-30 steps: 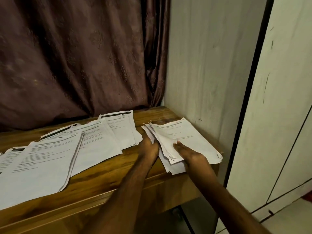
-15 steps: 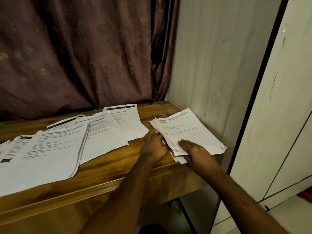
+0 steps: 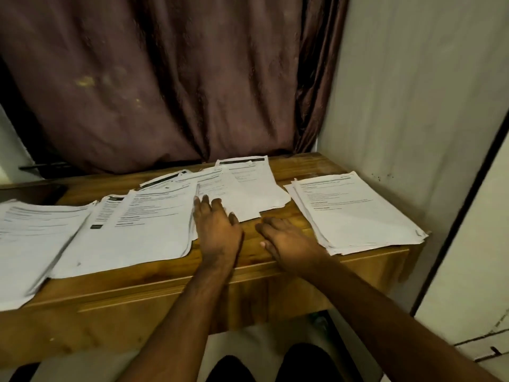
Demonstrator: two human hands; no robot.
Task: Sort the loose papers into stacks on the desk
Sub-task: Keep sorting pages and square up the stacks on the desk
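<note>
A neat stack of papers (image 3: 355, 212) lies just to the right of the right hand (image 3: 289, 242). The sheets are white and thin, with small lines of dark print. Their edges line up fairly well, though a few corners poke out at the bottom.

More loose papers (image 3: 154, 224) lie spread out to the left of the left hand (image 3: 217, 230). They overlap each other in a messy row. Some have a dark bar across the top. One sheet (image 3: 248, 188) lies just past the fingers of the left hand.

The left hand is flat, with its fingers straight and resting on the edge of the white sheets. The right hand is flat too, fingers loose, lying on the bare wood between the piles. It holds nothing.

The desk (image 3: 275, 274) is brown wood, smooth and shiny, with wavy grain. Behind both hands hangs a dark brown curtain (image 3: 165, 78), soft and full of folds. Off to the right stands a pale, flat wall (image 3: 413, 106).
</note>
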